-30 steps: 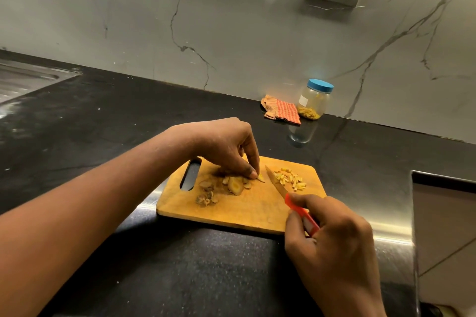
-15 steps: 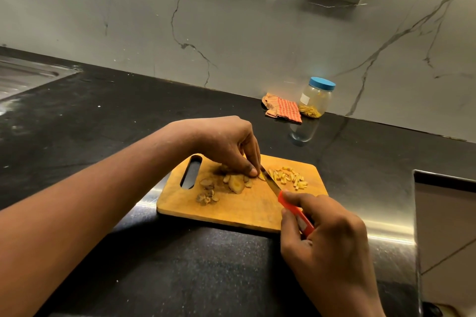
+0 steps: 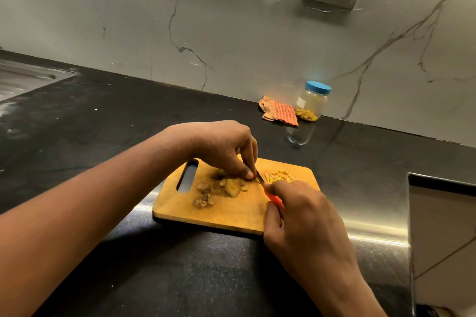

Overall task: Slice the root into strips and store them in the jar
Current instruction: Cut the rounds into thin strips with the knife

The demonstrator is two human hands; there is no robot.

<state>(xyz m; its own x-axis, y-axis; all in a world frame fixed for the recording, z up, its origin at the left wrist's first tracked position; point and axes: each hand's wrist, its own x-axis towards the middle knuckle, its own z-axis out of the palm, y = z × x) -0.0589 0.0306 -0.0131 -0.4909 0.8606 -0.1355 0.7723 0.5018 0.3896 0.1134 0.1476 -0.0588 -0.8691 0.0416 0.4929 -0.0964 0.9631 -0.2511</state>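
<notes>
Right hand (image 3: 304, 224) is sitting at 5 o'clock, grip clamped on the red handle of the knife (image 3: 275, 199). The blade is pointing to 11, edge down on the board (image 3: 231, 216). Left hand (image 3: 221, 149) is hanging over board centre, grip curled, fingertips pinning a root (image 3: 254, 179) piece right against the blade. Loose slices (image 3: 232, 186) are lying just beside it at 7, and peel (image 3: 203, 201) is sitting near the slot. Strips (image 3: 279, 176) are piling at 2 of the blade. Table (image 3: 128, 123) is carrying everything. Far off at 1, the jar (image 3: 311, 103) is standing lidded with some strips inside, and the cloth (image 3: 279, 113) is lying just beside it at its 9.
</notes>
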